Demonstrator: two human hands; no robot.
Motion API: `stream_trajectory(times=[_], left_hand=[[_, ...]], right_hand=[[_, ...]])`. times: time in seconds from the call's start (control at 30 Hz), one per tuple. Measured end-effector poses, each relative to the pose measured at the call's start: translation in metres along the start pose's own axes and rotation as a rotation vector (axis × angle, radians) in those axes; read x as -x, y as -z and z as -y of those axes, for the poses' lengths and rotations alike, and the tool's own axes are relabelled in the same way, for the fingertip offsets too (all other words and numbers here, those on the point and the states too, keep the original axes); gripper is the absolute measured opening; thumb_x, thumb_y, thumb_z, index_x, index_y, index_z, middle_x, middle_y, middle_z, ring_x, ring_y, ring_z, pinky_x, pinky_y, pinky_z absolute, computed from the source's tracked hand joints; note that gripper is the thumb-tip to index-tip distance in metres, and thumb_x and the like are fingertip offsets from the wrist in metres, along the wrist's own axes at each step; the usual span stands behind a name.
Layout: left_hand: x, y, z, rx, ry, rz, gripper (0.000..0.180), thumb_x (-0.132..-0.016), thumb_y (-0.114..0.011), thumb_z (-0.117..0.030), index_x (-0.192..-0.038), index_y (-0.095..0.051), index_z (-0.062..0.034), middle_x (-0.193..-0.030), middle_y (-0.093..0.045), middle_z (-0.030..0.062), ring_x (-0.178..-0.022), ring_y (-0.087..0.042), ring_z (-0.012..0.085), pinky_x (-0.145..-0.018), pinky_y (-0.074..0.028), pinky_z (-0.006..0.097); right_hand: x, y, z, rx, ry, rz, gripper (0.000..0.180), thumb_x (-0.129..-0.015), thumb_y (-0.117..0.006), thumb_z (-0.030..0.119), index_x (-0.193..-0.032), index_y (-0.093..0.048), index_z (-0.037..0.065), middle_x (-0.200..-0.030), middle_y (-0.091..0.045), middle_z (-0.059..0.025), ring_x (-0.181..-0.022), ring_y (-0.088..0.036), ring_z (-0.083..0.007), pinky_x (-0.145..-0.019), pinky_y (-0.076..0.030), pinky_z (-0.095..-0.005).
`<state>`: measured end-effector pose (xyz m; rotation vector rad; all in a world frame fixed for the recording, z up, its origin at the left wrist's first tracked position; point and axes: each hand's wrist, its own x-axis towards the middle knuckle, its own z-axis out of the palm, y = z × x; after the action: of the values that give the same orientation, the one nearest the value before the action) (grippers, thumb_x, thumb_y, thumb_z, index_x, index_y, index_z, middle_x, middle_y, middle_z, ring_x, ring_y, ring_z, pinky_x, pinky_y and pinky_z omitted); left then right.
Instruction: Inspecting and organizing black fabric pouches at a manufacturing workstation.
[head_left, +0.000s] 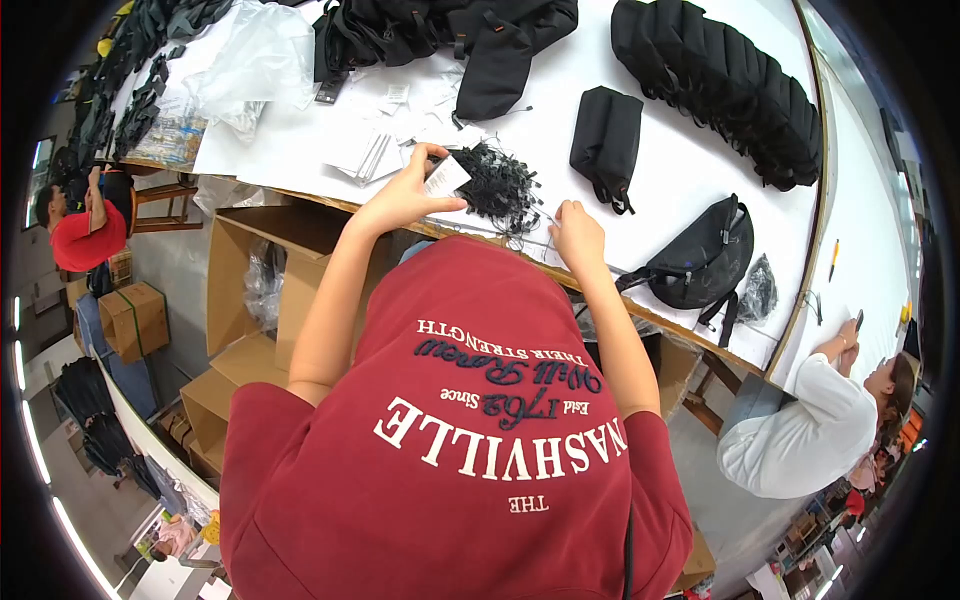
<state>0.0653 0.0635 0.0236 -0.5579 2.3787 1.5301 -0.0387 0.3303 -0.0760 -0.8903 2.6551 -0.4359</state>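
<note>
My left hand [398,200] curls its thumb and fingers around a small white tag [447,178] with fine print, at the near edge of the table. Right beside the tag lies a tangled heap of short black strings [500,185]. To the right of that heap, my right hand [578,238] is closed in a pinch; what sits between its fingertips is too small to make out. Several white cards [368,157] lie stacked just beyond my left hand. A black waist bag [708,258] rests on the table to the right of my right hand.
A folded black bag [606,140] lies mid-table; a long row of black bags [730,85] stands far right. More black bags [400,35] and clear plastic bags [255,60] lie at the back. Cardboard boxes [240,290] stand below left. A person in white [810,430] works at right.
</note>
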Motion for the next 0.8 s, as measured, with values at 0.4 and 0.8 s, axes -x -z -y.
stream_trajectory(times=[0.4,0.8], left_hand=[[-0.001,-0.011,-0.006,0.058,-0.019,0.082,0.07,-0.075,-0.075,-0.025,-0.125,-0.031,-0.0061,-0.103,-0.054,0.0181,-0.096,-0.054,0.0231,-0.087,-0.042,0.033],[0.028,-0.038,-0.093,0.193,-0.469,-0.142,0.013,-0.081,-0.066,-0.005,-0.092,-0.065,0.0001,-0.087,-0.058,0.0044,-0.071,-0.055,0.011,-0.064,-0.043,0.024]], right_hand=[[0.014,0.03,-0.012,-0.252,-0.108,-0.035,0.012,-0.075,-0.068,0.013,-0.076,-0.06,0.005,-0.079,-0.062,-0.0094,-0.07,-0.06,-0.0281,-0.064,-0.047,-0.0371],[0.04,0.134,0.09,-1.04,0.036,-0.308,0.007,-0.083,-0.068,0.007,-0.085,-0.062,0.003,-0.056,-0.036,0.0094,-0.05,-0.028,0.0003,-0.047,-0.018,-0.0192]])
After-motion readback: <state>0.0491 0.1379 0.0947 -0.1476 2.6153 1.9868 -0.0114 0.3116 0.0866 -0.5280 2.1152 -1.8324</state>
